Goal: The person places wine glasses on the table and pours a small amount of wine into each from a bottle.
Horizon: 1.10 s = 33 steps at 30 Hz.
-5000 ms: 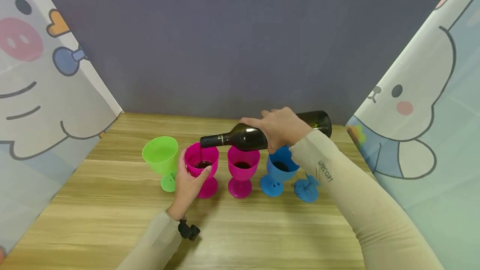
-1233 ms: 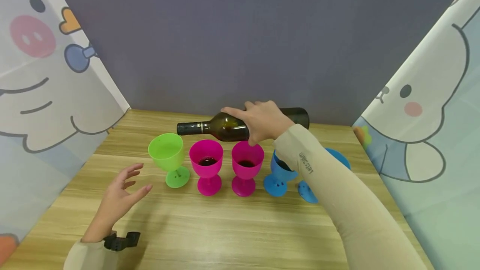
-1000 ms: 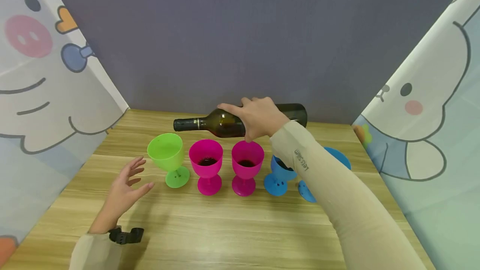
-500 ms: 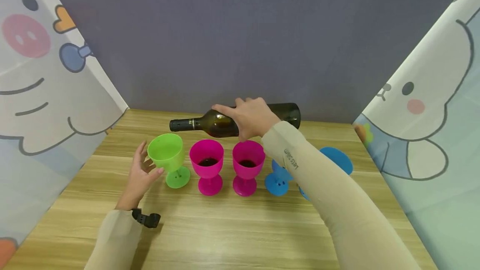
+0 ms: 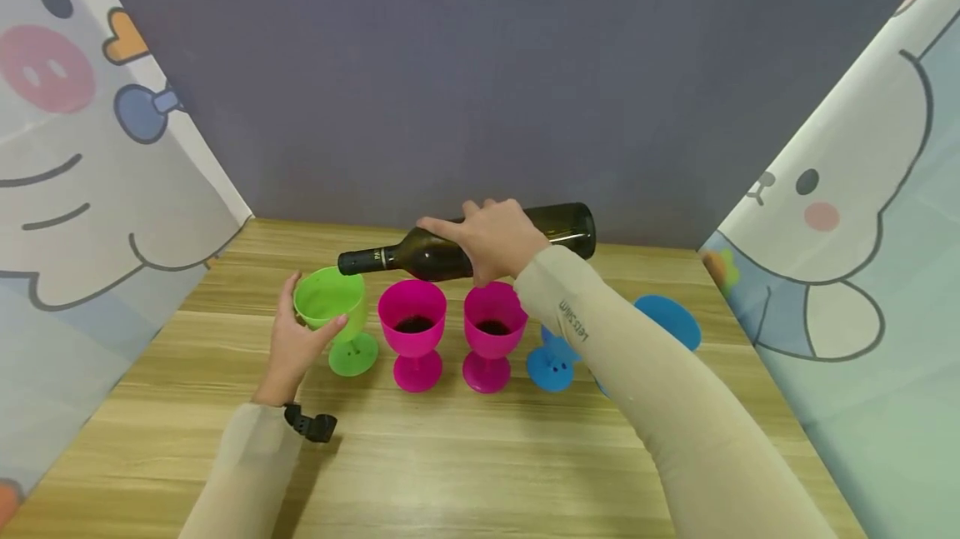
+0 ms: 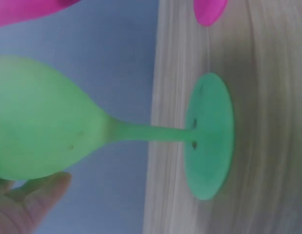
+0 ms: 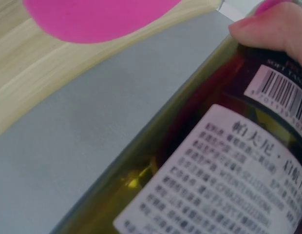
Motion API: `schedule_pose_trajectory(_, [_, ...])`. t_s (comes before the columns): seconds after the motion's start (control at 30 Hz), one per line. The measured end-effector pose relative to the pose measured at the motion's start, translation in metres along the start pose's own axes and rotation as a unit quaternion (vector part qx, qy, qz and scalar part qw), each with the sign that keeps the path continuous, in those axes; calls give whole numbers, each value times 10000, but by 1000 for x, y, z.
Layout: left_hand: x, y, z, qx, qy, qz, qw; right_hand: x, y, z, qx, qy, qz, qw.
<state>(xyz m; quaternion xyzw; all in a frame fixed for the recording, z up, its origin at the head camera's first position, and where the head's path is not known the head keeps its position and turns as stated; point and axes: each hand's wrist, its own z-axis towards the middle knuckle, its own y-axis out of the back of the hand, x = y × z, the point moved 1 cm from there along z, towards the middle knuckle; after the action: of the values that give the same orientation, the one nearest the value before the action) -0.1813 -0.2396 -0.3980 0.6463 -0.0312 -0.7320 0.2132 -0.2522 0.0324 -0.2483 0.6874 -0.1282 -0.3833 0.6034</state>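
My left hand (image 5: 295, 347) holds the bowl of a green goblet (image 5: 352, 356), thumb on the near side and fingers around its left. In the left wrist view the fingertips (image 6: 46, 190) touch the green bowl (image 6: 39, 117), and the foot stands on the table. A dark glass wine bottle (image 5: 431, 256) lies almost level in the grip of my right hand (image 5: 498, 243), its neck dipping left over the green rim. No stream shows at its mouth. The right wrist view shows the bottle's white label (image 7: 224, 180) and some dark red liquid inside.
Two pink goblets (image 5: 412, 343) (image 5: 487, 343) with dark liquid stand right of the green one. Two blue goblets (image 5: 551, 368) (image 5: 670, 318) stand farther right, partly behind my right sleeve. A grey wall (image 5: 480, 89) rises behind the wooden table (image 5: 450, 472).
Five seconds ago the bottle poured into the left pink goblet, held by my left hand. That hand let go, moved left and took the green goblet; the bottle moved left, its neck now tipped down.
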Motion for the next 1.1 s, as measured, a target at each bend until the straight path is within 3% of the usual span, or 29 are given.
schedule_pose_trajectory(0.6, [-5, 0, -13, -102, 152, 100, 9998, 8, 1, 0, 85, 72, -94, 9999])
schedule_pose_trajectory(1.1, [-7, -4, -20, -133, 30, -109, 9998, 11, 2, 3, 240, 142, -435, 9987])
